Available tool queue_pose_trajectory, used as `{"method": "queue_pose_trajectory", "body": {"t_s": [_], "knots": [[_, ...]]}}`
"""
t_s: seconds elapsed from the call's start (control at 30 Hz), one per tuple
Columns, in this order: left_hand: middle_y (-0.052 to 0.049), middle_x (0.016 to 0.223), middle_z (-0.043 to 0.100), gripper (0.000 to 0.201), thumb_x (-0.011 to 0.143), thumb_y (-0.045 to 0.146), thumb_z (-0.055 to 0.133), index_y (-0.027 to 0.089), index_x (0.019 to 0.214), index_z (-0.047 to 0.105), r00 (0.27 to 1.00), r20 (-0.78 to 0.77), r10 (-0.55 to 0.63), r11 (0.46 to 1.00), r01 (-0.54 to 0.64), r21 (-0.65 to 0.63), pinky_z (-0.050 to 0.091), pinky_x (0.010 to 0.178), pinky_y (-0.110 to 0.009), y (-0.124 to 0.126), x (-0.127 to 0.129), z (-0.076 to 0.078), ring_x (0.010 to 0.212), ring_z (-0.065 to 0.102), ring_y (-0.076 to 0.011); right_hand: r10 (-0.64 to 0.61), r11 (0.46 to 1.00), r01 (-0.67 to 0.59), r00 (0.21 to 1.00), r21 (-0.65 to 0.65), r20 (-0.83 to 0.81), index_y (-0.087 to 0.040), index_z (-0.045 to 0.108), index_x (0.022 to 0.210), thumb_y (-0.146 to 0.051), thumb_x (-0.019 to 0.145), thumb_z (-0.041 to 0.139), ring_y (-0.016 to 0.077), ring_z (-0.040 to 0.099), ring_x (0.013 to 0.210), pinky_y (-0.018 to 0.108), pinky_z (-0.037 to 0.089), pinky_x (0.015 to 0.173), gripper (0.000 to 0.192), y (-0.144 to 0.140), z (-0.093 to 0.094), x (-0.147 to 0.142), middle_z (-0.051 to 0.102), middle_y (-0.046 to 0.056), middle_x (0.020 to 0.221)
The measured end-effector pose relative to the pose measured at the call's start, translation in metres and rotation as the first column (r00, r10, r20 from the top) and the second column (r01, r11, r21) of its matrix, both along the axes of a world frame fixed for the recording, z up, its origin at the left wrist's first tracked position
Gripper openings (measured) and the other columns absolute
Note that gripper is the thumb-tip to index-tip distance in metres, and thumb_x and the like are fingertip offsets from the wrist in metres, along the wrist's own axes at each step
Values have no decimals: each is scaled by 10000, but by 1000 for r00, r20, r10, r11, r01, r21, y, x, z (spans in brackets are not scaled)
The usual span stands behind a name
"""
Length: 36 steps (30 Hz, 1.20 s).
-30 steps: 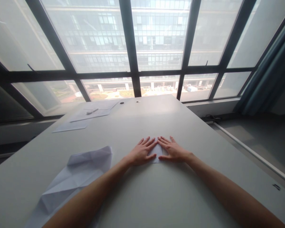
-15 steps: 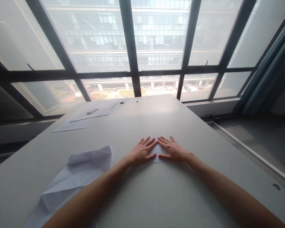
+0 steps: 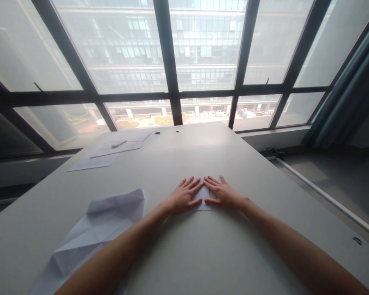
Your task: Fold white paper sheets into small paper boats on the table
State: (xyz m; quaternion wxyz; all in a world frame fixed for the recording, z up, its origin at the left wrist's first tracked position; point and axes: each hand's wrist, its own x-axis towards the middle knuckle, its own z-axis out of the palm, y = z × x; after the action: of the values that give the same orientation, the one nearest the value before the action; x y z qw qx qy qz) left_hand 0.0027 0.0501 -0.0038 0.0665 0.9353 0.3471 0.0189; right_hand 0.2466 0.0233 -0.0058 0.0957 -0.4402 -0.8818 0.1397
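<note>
A small folded piece of white paper (image 3: 203, 200) lies on the grey table (image 3: 203, 254) in front of me. My left hand (image 3: 182, 196) rests flat on its left side with fingers spread. My right hand (image 3: 223, 193) lies flat on its right side, fingers spread and pointing toward the left hand. The fingertips of both hands nearly meet over the paper, which is mostly hidden beneath them.
A larger creased white sheet (image 3: 92, 231) lies at the near left under my left forearm. Flat sheets (image 3: 92, 163) and a white pen (image 3: 119, 144) sit at the far left. Large windows (image 3: 184, 61) stand behind the table; a blue curtain (image 3: 347, 98) hangs at right.
</note>
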Motion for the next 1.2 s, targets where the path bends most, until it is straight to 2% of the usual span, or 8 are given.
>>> {"method": "queue_pose_trajectory", "body": {"t_s": [1.2], "knots": [[-18,1637,139,736,969,677,302,312,1584,126,1000,8,-5,1000,5,-1,98,1209,-481,0,-1,-1,1510,101,-294,-8,1000,8,1000,0,-6,-192,161,1578,-678,923,412,299,150,1498,570,31,1194,853,0,0,-1,190,119,1617]]}}
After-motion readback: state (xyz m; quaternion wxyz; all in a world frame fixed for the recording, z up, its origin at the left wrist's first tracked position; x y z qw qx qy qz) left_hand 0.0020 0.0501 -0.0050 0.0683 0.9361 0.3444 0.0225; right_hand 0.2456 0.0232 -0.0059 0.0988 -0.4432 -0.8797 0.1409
